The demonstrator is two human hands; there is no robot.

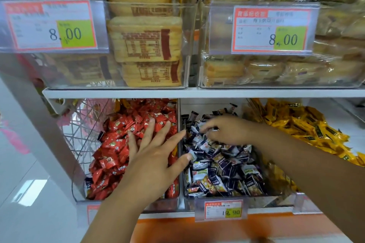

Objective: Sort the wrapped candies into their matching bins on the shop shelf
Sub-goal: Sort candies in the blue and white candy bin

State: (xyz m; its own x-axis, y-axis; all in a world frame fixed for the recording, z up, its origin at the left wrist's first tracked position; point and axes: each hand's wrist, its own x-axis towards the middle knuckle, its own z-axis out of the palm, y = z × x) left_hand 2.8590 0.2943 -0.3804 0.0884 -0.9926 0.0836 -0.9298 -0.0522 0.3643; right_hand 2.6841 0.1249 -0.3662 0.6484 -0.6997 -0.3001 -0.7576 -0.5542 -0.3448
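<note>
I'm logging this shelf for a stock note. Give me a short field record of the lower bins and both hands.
left bin: red candies
middle bin: dark blue candies
right side: yellow candies
left hand: fingers spread over red candies
right hand: fingers curled among dark blue candies, hold unclear
upper shelf: wrapped cakes, price tags 8.00

One view only: our head-worn wide-angle camera faces forward and slightly down at the shelf (118, 92), close up. Upper clear bins (192, 25) fill the top of frame, candy bins (272, 200) the centre; we see our left hand (156, 156) and right hand (223, 130) mid-frame.
</note>
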